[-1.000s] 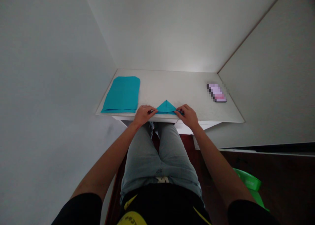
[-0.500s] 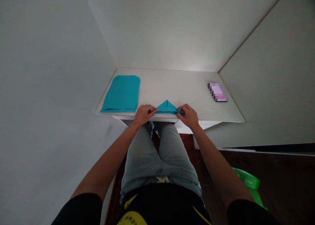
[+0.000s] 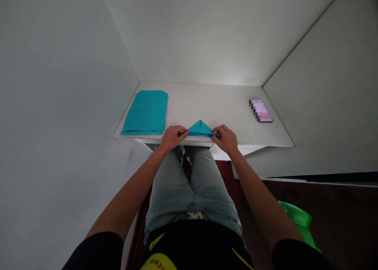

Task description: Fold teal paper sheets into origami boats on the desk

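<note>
The left hand (image 3: 173,137) is pinching the left end of the folded paper (image 3: 201,128) between thumb and fingers, and the right hand (image 3: 226,139) is pinching the other end the same way. The blue paper is lying between the two hands, near the front edge of the desk (image 3: 206,100); its triangular peak is pointing away from them, with a short dark line running down its middle and a strip showing along its base. Left of the left hand, a larger blue sheet (image 3: 146,112) is lying flat. Beyond the right hand and further right, a phone (image 3: 262,110), partly pixelated, is resting on the desk. Below the hands, jeans (image 3: 191,191) are showing.
</note>
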A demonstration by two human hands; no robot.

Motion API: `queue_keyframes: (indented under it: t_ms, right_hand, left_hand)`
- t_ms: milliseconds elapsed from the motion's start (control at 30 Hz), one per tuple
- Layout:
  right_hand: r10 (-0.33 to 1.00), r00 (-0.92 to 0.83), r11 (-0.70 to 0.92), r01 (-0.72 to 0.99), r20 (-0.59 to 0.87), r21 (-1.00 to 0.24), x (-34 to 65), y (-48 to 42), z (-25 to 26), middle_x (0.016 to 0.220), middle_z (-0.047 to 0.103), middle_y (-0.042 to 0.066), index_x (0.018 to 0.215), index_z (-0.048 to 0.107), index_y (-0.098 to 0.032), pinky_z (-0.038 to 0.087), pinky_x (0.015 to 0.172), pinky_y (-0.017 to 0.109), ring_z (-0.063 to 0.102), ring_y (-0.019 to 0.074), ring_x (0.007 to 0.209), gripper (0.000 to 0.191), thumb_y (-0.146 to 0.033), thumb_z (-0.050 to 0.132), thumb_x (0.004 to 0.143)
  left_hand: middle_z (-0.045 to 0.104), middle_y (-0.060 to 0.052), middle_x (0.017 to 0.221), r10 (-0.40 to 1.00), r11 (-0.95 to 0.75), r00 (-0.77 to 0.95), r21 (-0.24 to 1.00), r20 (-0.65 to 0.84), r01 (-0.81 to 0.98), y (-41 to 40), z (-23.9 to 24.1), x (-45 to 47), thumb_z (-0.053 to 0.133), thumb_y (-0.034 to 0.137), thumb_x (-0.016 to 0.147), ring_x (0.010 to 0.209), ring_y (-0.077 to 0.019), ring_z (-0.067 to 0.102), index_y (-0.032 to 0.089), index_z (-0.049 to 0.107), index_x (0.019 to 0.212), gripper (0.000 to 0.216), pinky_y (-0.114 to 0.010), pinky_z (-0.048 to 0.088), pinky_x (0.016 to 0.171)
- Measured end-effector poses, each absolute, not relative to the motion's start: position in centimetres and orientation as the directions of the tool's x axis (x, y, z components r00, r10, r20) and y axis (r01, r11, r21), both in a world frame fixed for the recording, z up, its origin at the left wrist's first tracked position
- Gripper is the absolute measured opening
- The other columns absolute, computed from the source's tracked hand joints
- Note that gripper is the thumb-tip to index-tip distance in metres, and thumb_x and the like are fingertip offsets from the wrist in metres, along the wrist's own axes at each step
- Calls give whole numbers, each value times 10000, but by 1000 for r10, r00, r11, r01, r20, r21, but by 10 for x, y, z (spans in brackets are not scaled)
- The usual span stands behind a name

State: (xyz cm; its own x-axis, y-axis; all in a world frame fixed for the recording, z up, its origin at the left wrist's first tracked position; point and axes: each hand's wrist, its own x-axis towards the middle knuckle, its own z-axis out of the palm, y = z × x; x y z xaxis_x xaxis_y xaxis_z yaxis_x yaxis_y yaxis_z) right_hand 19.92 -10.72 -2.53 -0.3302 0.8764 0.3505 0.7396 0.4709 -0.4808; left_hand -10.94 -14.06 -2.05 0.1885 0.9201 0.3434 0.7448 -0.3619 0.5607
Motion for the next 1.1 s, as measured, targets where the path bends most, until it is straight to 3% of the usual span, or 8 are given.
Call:
queue_keyframes:
  t_ms: [233,467,867,1100]
  right_hand:
    - [877,-325,466,753,354,-464,197,-109,-26,978,704,51,1039,759,-229,471,752,328,656,200,794,185,-269,677,878]
    - [876,-321,463,768,360,-442,196,-109,-25,977,708,58,1040,760,-225,456,754,336,659,217,824,191,-261,680,871]
    - [875,-326,457,800,358,-389,194,-110,-27,978,702,62,1059,754,-222,421,764,346,626,226,832,199,-282,675,886]
    - [877,-323,447,820,355,-358,192,-113,-24,963,693,68,1057,753,-221,402,767,347,610,236,837,203,-290,647,899]
  left_hand:
    - [811,-27,875,924,-344,168,558,342,755,-141,-19,-108,696,396,1030,761,-183,713,230,819,984,211,-339,526,824]
    - [819,-19,904,929,-344,176,583,326,736,-141,-20,-108,809,371,944,752,-176,713,241,823,1000,142,-333,531,829]
    - [814,-19,935,927,-320,155,507,341,800,-145,-19,-102,766,321,969,827,-200,732,247,806,1006,92,-365,510,872]
    - [821,-50,1019,932,-277,133,426,339,861,-151,-14,-95,727,306,974,984,-247,750,236,778,1009,94,-395,492,917]
